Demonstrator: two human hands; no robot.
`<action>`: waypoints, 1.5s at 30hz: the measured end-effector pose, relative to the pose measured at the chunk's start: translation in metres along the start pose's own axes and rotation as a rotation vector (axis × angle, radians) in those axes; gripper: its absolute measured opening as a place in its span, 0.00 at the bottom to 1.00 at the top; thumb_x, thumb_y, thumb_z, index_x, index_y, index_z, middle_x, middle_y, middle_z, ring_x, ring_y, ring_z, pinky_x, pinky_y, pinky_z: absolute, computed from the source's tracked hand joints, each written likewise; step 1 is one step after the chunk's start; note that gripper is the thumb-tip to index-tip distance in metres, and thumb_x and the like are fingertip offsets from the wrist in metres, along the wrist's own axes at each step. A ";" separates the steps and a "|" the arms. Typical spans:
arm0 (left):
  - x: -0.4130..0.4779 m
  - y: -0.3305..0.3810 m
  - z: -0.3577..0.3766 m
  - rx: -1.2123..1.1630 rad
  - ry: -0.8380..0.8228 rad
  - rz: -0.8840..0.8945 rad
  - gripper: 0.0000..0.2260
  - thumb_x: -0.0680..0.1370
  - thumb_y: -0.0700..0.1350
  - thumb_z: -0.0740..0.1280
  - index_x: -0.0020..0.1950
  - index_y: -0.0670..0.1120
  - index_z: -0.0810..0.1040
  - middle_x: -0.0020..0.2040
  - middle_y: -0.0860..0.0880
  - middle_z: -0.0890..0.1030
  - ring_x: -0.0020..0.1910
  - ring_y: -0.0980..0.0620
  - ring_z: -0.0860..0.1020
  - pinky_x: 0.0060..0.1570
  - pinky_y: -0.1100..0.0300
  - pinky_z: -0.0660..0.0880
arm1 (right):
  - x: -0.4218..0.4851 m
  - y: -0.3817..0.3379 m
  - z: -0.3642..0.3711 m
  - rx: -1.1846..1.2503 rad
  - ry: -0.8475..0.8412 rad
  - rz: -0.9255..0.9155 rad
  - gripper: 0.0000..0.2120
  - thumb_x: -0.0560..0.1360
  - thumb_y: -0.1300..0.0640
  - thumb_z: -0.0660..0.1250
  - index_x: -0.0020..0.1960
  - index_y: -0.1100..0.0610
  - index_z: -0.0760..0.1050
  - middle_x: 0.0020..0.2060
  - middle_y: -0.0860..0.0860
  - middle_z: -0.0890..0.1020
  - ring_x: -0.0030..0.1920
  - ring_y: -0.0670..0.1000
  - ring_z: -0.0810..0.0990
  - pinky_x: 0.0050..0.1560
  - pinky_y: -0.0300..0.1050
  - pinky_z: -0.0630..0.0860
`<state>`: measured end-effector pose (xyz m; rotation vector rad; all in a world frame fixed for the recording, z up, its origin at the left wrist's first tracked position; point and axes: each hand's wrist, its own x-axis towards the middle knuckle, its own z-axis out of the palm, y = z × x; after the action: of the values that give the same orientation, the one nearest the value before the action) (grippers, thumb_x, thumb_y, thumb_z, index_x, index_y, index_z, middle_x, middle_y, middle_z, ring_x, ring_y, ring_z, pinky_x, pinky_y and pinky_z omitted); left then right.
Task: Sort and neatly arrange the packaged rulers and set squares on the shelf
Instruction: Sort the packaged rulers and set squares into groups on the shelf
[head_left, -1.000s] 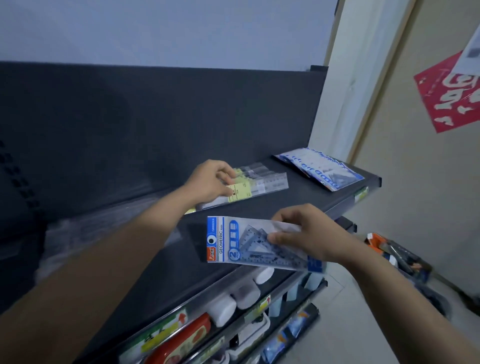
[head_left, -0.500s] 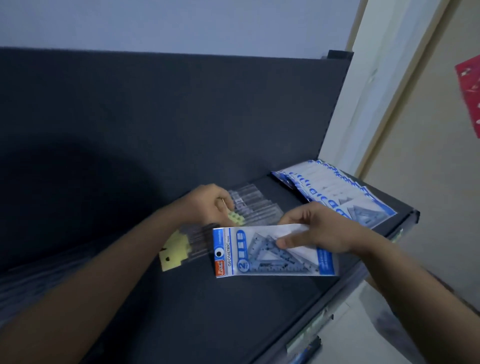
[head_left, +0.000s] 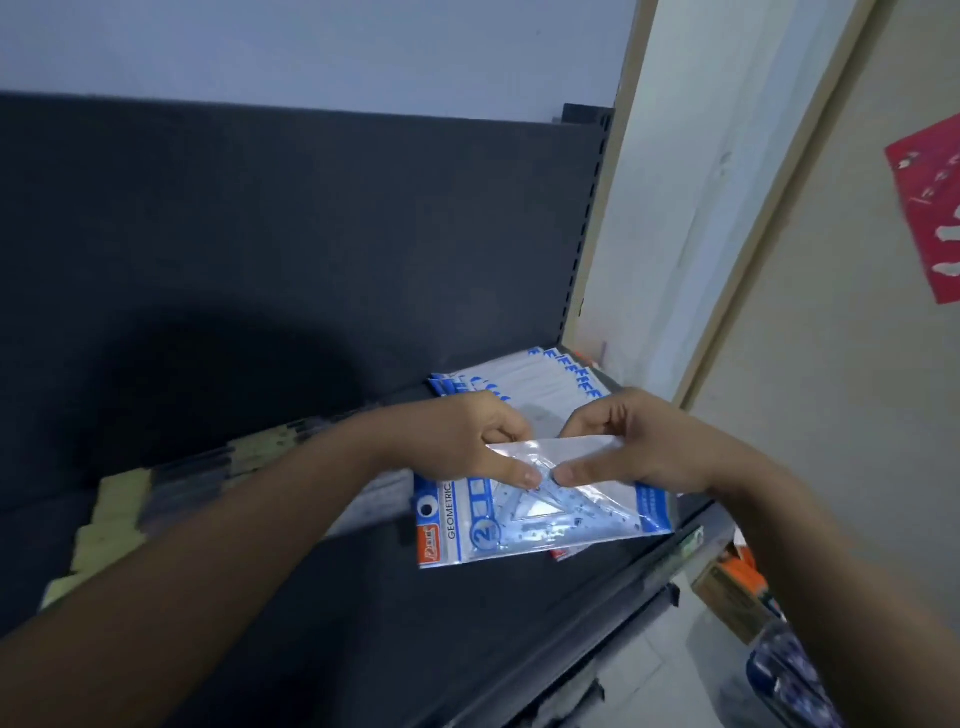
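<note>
I see both hands pinching set square pack (head_left: 540, 519) over shelf (head_left: 467, 623): left hand (head_left: 467, 441), right hand (head_left: 639, 441). Pack stack (head_left: 540, 379) behind it, rulers (head_left: 171, 483) to its left.

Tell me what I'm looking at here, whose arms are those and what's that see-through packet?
The camera sits on a person's head, looking down, so the arms are that person's own. The left hand and right hand both pinch one clear packet, a set square pack with blue edges and the word GEOMETRIC. It is held just above a dark shelf. Behind the hands lies a fanned pile of matching packs. On the left is a row of ruler packs with yellow cards, a bit blurry.
</note>
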<state>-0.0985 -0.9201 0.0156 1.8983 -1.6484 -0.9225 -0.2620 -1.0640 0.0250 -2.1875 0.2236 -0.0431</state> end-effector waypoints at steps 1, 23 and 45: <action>0.015 0.006 0.007 0.007 0.035 -0.019 0.07 0.75 0.53 0.71 0.46 0.50 0.80 0.39 0.55 0.83 0.36 0.59 0.79 0.38 0.67 0.73 | -0.002 0.012 -0.014 -0.015 -0.010 -0.012 0.03 0.68 0.57 0.76 0.39 0.53 0.83 0.35 0.46 0.84 0.34 0.41 0.79 0.36 0.30 0.71; 0.077 0.035 0.074 0.261 0.475 -0.493 0.22 0.71 0.52 0.75 0.61 0.47 0.74 0.57 0.51 0.76 0.52 0.55 0.73 0.52 0.65 0.70 | 0.039 0.123 -0.067 -0.761 0.026 -0.379 0.17 0.74 0.44 0.63 0.62 0.46 0.71 0.57 0.45 0.75 0.59 0.49 0.72 0.58 0.45 0.66; -0.414 0.042 0.154 0.736 0.776 -1.198 0.30 0.78 0.66 0.51 0.73 0.48 0.61 0.71 0.49 0.68 0.68 0.48 0.67 0.64 0.52 0.64 | -0.035 -0.181 0.304 -0.358 -0.178 -0.833 0.20 0.77 0.42 0.62 0.66 0.47 0.70 0.62 0.44 0.73 0.60 0.46 0.72 0.58 0.44 0.72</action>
<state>-0.2645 -0.5086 0.0204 3.2007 -0.2458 0.2617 -0.2355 -0.7103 -0.0053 -2.4715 -0.8450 -0.2882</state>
